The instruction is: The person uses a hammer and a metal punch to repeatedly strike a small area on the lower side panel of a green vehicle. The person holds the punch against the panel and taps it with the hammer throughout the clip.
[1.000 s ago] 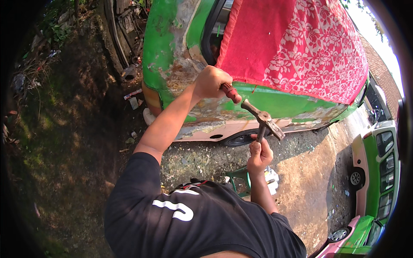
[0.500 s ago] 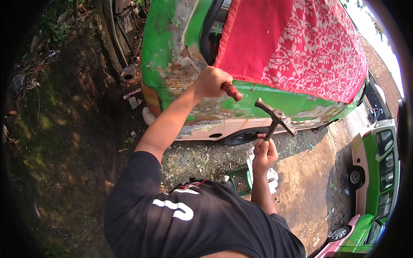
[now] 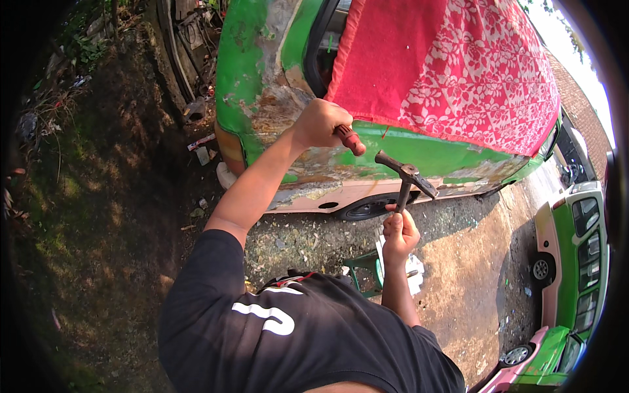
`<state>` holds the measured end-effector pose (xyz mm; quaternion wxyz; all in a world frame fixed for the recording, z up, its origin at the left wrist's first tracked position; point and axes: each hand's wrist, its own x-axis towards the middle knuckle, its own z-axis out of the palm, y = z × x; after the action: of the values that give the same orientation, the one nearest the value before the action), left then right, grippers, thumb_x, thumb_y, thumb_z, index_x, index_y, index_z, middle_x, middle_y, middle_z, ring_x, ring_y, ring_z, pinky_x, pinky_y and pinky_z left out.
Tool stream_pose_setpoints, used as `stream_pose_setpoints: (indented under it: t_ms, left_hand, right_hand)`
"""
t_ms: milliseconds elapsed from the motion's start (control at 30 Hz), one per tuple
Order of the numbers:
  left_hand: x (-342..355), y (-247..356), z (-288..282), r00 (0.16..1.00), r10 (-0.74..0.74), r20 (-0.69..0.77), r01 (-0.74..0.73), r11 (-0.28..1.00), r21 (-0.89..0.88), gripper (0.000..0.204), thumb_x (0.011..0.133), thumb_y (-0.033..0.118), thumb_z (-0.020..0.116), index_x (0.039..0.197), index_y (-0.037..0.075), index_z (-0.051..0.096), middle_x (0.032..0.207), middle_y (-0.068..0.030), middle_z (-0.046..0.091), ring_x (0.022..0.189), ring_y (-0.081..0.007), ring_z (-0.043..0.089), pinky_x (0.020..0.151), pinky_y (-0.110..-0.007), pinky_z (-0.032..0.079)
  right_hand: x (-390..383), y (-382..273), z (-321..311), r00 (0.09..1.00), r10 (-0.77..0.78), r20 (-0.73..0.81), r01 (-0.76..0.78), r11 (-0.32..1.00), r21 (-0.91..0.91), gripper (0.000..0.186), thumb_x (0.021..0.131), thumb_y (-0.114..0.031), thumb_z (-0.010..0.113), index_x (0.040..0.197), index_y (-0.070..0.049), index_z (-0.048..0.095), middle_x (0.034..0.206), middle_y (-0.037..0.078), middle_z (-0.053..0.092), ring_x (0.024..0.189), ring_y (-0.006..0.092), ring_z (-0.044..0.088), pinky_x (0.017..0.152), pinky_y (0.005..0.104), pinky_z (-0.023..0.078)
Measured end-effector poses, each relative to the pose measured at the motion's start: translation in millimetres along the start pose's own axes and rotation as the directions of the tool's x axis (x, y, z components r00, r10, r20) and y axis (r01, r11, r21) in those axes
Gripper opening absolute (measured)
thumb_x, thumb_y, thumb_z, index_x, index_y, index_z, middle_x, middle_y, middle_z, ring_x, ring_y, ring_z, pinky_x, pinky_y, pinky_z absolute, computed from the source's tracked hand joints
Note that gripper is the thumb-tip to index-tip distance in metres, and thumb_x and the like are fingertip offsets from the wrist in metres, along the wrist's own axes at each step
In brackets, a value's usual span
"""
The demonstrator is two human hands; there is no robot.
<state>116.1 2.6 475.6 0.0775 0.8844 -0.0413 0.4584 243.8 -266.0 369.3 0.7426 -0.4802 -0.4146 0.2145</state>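
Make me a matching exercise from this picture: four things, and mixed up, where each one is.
1. Dark metal-headed hammer
2. Red ribbed tool handle
3. Red cloth with white floral pattern
4. Small green stool

A. Draped over the green vehicle
B. In the left hand
C. On the ground
D. In the right hand

Pairs: 1-D, 2-B, 3-A, 4-C

Black short-sleeved shirt [image 3: 321, 340], white chest print [image 3: 268, 318]

Large white print [image 3: 255, 309] stands on the black shirt [image 3: 341, 331], seen at a slant and partly lost over its curve; no whole word can be read there or elsewhere.
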Motion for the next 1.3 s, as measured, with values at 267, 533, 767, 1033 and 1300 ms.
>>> stream_pose_setpoints:
  t_ms: [267, 533, 767, 1033, 1300]
  left_hand:
    - [5, 4, -2, 1.0, -0.015, 0.008, 0.014, 1.0, 0.015, 0.025, 0.056, 0.009, 0.076, 0.054, 0.007, 0.051, 0.053, -0.0091, 0.052, 0.051, -0.0267, 0.056, 0.045, -0.036, 0.041]
    - [9, 0, -3, 0.999, -0.035, -0.019, 0.035, 0.999, 0.024, 0.031, 0.061, 0.016, 0.08, 0.057, 0.006, 0.051, 0.053, -0.0103, 0.048, 0.049, -0.027, 0.052, 0.046, -0.036, 0.039]
    - [-1, -5, 6, 0.997, -0.028, 0.072, 0.018, 0.99, 0.14, 0.021, 0.06, 0.02, 0.072, 0.057, 0.009, 0.054, 0.056, -0.0086, 0.054, 0.054, -0.031, 0.057, 0.047, -0.04, 0.044]
    - [-8, -5, 9, 0.998, 0.019, 0.059, -0.023, 0.998, 0.059, 0.022, 0.055, 0.015, 0.073, 0.056, 0.009, 0.051, 0.055, -0.0076, 0.053, 0.052, -0.0288, 0.057, 0.046, -0.038, 0.042]
    - [-2, 2, 2, 0.998, 0.044, 0.033, -0.045, 0.999, 0.027, 0.022, 0.047, 0.006, 0.073, 0.059, 0.006, 0.055, 0.055, -0.0091, 0.053, 0.052, -0.0281, 0.057, 0.048, -0.036, 0.043]
  right_hand:
    - [-4, 3, 1, 0.977, -0.205, -0.055, 0.208, 0.977, 0.053, 0.034, 0.099, -0.03, 0.056, 0.109, 0.002, 0.061, 0.065, -0.006, 0.042, 0.054, 0.0014, 0.034, 0.047, 0.017, 0.023]
    - [-2, 6, -1, 0.999, -0.035, -0.037, 0.032, 0.997, -0.075, 0.031, 0.098, -0.024, 0.058, 0.11, 0.005, 0.063, 0.067, -0.005, 0.049, 0.059, 0.0023, 0.039, 0.052, 0.0186, 0.028]
    - [19, 4, 9, 0.997, -0.078, 0.024, 0.081, 0.986, -0.144, 0.028, 0.1, -0.022, 0.055, 0.107, 0.004, 0.062, 0.066, -0.006, 0.043, 0.056, 0.0016, 0.035, 0.048, 0.0179, 0.024]
    - [8, -4, -4, 0.998, -0.05, -0.044, 0.055, 0.991, 0.119, 0.032, 0.101, -0.026, 0.052, 0.109, 0.004, 0.059, 0.064, -0.003, 0.044, 0.05, 0.0014, 0.033, 0.044, 0.0169, 0.024]
    - [9, -1, -1, 1.0, -0.025, -0.012, 0.026, 0.994, 0.11, 0.031, 0.101, -0.026, 0.053, 0.108, 0.004, 0.059, 0.063, -0.004, 0.043, 0.05, 0.001, 0.032, 0.044, 0.0173, 0.022]
